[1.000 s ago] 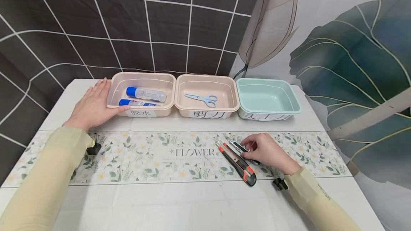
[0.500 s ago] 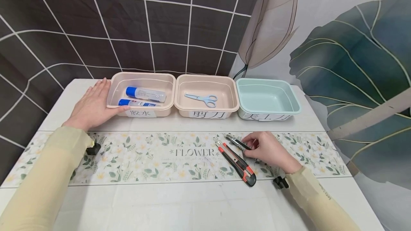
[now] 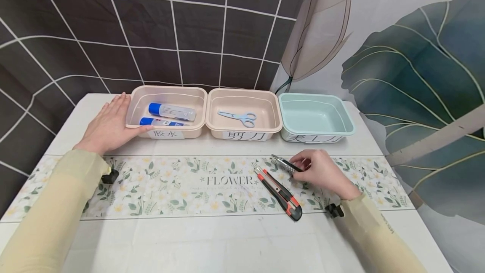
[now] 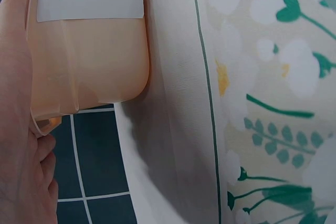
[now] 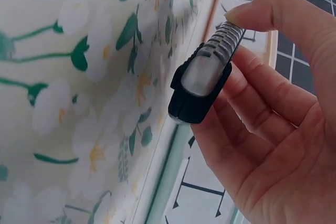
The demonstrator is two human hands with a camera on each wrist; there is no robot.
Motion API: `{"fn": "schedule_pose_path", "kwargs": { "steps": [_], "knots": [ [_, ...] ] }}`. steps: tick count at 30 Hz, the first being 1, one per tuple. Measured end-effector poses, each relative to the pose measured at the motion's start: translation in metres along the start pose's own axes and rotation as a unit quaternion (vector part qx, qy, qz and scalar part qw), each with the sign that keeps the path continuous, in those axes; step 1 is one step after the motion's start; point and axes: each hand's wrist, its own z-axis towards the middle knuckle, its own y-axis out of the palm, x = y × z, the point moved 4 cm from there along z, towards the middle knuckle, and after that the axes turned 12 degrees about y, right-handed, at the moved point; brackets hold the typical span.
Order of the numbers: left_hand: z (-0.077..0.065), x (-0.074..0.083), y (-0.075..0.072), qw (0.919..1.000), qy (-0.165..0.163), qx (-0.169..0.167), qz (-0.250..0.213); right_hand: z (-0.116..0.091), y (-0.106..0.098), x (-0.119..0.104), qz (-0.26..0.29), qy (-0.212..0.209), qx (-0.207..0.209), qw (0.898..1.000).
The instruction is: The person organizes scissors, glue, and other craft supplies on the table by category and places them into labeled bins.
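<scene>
Black cutter [image 5: 202, 77] pinched in right fingers [image 5: 257, 87]; left fingers [image 3: 120, 103] straight against bin [image 4: 100, 61].

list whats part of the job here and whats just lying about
Likely the job: black knife in the right hand; red knife; green box; pink boxes, the left hand touching one; scissors; glue.

Likely just background: table; dark backdrop; leafy sheet.
</scene>
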Motion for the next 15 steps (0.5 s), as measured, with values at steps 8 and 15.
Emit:
{"fn": "schedule_pose_path", "kwargs": {
  "steps": [8,15],
  "knots": [
    [0.0,-0.001,0.0,1.0,0.003,0.001,-0.002,0.003,-0.019,-0.001,0.003,-0.022,0.036,0.999],
    [0.0,-0.001,0.0,1.0,0.002,-0.001,-0.002,0.006,-0.053,-0.01,0.004,-0.035,0.081,0.996]
  ]
}}
